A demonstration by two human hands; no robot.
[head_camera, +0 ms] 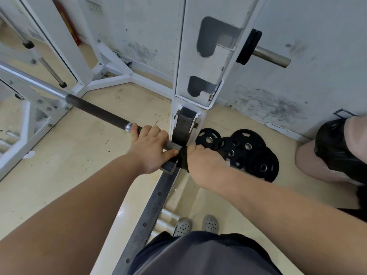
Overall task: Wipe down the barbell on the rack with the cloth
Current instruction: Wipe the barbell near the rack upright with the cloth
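The barbell runs from the upper left down to the middle, chrome at the far part and dark knurled nearer me. It lies in a hook of the white rack upright. My left hand grips the bar just left of the upright. My right hand holds a black cloth wrapped round the bar right next to the hook, touching my left thumb. Most of the cloth is hidden under my fingers.
Several black weight plates lie on the floor behind the rack's base. A peg with black discs sticks out of the upright at the upper right. A beige bin with a black bag stands right. A grey perforated rail runs toward my feet.
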